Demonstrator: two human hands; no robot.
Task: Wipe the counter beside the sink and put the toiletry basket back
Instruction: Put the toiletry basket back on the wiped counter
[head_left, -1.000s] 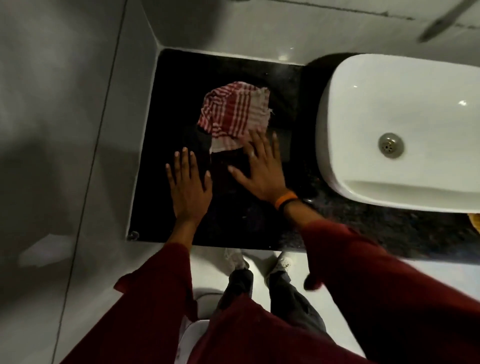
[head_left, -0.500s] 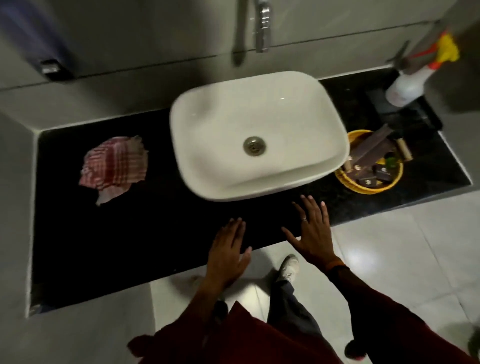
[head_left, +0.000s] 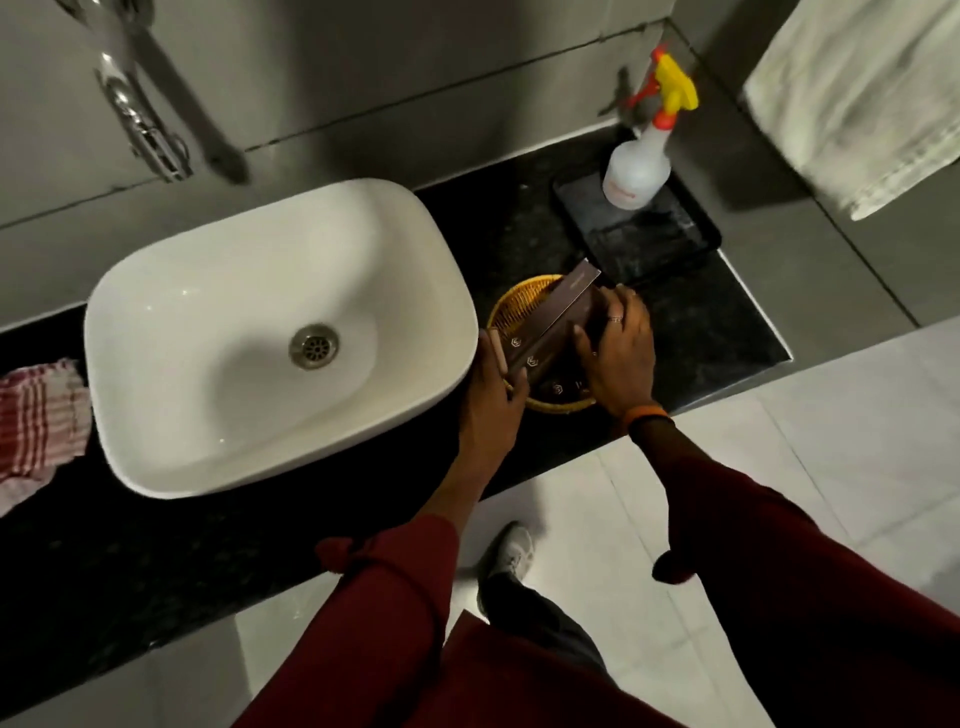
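Observation:
The round yellow wicker toiletry basket (head_left: 524, 299) sits on the black stone counter (head_left: 717, 332) just right of the white sink (head_left: 270, 332), filled with dark brown toiletry boxes (head_left: 550, 325). My left hand (head_left: 493, 400) grips the basket's near-left rim. My right hand (head_left: 618, 353) clasps its right side, fingers over the boxes. The red-and-white checked cloth (head_left: 39, 421) lies crumpled on the counter left of the sink, away from both hands.
A white spray bottle (head_left: 636, 176) with a yellow and red trigger stands on a black tray (head_left: 649, 234) in the back right corner. A chrome tap (head_left: 140, 124) hangs over the sink. A pale towel (head_left: 857, 98) hangs at the upper right. My shoe (head_left: 511, 553) is on the tiled floor.
The view swung from the left counter to the right of the sink. Both hands left the counter by the cloth, passed along the front edge and closed on the basket.

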